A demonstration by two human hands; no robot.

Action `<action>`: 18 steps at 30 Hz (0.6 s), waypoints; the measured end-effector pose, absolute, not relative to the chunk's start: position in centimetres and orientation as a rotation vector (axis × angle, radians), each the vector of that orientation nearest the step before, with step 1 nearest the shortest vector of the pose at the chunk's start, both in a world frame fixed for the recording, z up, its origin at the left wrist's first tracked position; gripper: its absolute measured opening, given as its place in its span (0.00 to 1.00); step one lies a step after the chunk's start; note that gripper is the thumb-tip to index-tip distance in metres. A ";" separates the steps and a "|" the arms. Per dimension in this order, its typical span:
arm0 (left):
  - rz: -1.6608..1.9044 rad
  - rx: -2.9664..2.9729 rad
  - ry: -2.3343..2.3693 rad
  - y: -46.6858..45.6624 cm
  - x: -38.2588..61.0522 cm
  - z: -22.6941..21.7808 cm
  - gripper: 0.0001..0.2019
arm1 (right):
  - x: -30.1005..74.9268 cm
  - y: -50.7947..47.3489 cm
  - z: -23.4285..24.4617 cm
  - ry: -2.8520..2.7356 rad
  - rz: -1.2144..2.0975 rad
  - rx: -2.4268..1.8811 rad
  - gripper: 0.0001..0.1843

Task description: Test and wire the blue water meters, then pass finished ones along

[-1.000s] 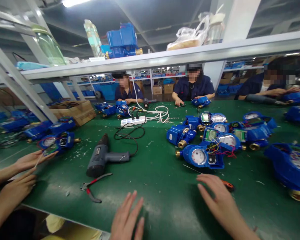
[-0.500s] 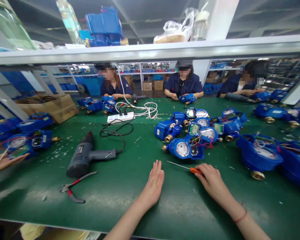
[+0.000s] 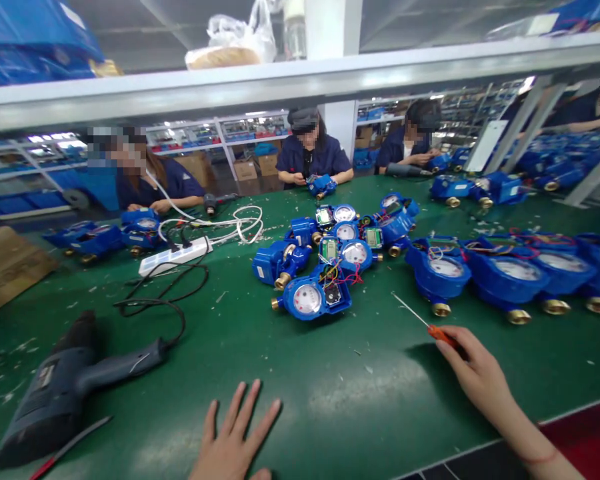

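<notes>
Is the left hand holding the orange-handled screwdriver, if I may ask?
No; the right hand grips the orange-handled screwdriver, while the left hand is open.

Slender bare left hand (image 3: 233, 432) and bare right hand (image 3: 480, 377), both ungloved, right forearm (image 3: 520, 433) also bare, a thin red cord bracelet (image 3: 541, 459) around the right wrist.

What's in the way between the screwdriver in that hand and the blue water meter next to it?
Nothing visible. The right hand holds the orange-handled screwdriver, and only bare green bench mat lies between its tip and the blue water meter.
</notes>
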State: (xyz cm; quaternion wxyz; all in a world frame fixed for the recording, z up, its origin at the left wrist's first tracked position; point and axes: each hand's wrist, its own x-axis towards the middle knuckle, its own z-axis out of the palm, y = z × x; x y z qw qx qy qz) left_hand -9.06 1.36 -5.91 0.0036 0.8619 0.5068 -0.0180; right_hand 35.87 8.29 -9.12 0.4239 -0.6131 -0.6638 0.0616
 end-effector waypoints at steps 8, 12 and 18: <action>-0.044 2.589 0.641 8.5 7.2 -4.4 0.32 | 35.2 8.7 -8.6 -1.555 0.175 -1.576 0.24; 0.136 2.581 1.105 11.3 10.6 -4.6 0.34 | 35.0 8.6 -8.7 -1.592 0.091 -1.572 0.23; 0.096 2.677 1.588 11.0 5.7 -6.6 0.33 | 34.6 8.7 -9.6 -1.635 -0.113 -1.667 0.20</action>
